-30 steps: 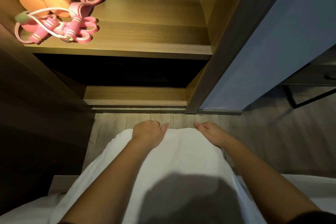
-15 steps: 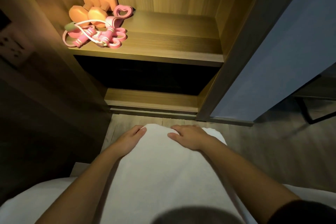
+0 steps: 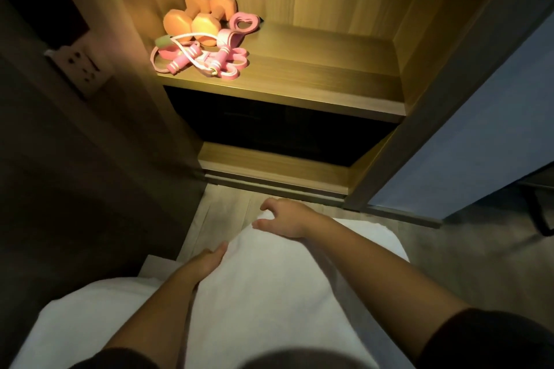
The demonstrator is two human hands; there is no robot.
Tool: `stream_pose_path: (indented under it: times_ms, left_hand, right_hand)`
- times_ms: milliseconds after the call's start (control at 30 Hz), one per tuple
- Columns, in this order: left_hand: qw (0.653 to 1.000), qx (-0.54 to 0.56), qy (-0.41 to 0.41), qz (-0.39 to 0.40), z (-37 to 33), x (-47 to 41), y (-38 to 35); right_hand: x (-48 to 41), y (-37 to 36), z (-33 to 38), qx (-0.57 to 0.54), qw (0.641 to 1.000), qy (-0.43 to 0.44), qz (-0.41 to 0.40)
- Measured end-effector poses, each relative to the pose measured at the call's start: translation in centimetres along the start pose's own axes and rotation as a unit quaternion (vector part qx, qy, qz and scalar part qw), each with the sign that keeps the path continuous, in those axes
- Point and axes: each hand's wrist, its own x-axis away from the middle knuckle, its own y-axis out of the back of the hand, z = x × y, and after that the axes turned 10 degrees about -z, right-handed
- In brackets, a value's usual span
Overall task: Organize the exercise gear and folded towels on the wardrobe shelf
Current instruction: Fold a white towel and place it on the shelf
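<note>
A white towel (image 3: 269, 293) lies spread in the near middle, over a white bed (image 3: 60, 317) that shows at the near left. Both bare forearms reach out across it from dark sleeves (image 3: 479, 338).

The left hand (image 3: 207, 260) rests against the towel's left edge. Its grip is not closed: the fingers lie straight and together along the cloth. Whether the fingertips slip under the edge cannot be told.

A little farther on, the right hand (image 3: 287, 219) is at the towel's far left corner. Its grip pinches that corner, with the thumb on top of the cloth and the fingers curled over the tip. The corner looks slightly raised.

Beyond the towel is a strip of pale plank floor (image 3: 227, 213), then the wardrobe's low wooden ledge (image 3: 269, 166) with a dark compartment (image 3: 269, 123) above it.

Above that is the lit wooden shelf (image 3: 314, 81). The exercise gear sits bunched at its left end:
- Two orange dumbbells (image 3: 198, 21) stand at the far left, by the side wall.
- A pink jump rope (image 3: 183, 60) lies coiled just in front of them, touching them.
- A pink stretch band (image 3: 236, 61) lies tangled against the rope on the right.
- A pink heart-shaped loop (image 3: 244, 22) lies just right of the dumbbells.

A wall socket (image 3: 81, 69) is on the dark wall at left. A grey-blue door (image 3: 479, 129) stands open at right.
</note>
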Motion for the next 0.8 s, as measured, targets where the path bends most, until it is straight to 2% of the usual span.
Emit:
stream_pose_path:
  times_ms: [100,167,233,333,400,467,567,667,800]
  left_hand:
    - [0.998,-0.031,0.039,0.027,0.5,-0.3,0.8]
    - [0.997,-0.077,0.011,0.026,0.9,-0.4,1.1]
    - [0.994,-0.106,-0.011,-0.008,1.4,-0.9,1.5]
    - [0.997,0.070,0.045,0.004,2.4,-1.9,2.6]
    - [0.981,0.177,0.079,0.013,3.1,-2.4,3.7]
    - [0.965,0.238,0.107,0.030,3.6,-2.6,4.1]
    - [0.954,0.261,0.135,0.064,4.0,-2.7,4.2]
    - [0.948,0.269,0.136,0.100,3.9,-2.6,4.3]
    - [0.928,0.310,0.118,0.167,3.2,-1.9,4.8]
  right_hand:
    - [-1.4,0.1,1.0,0.066,0.998,-0.011,0.012]
    - [-2.3,-0.1,1.7,0.124,0.992,-0.004,0.015]
    - [-3.0,-0.7,2.5,0.162,0.987,0.009,0.015]
    - [-3.8,-1.8,3.4,0.193,0.981,0.008,0.026]
    - [-4.4,-2.4,4.1,0.230,0.972,-0.007,0.043]
    - [-5.1,-3.1,4.7,0.232,0.971,-0.019,0.061]
    - [-5.8,-4.1,5.3,0.135,0.988,-0.037,0.073]
    - [-6.2,-4.0,4.8,-0.053,0.997,-0.042,0.028]
    - [-6.2,-3.1,3.6,-0.255,0.964,-0.035,-0.067]
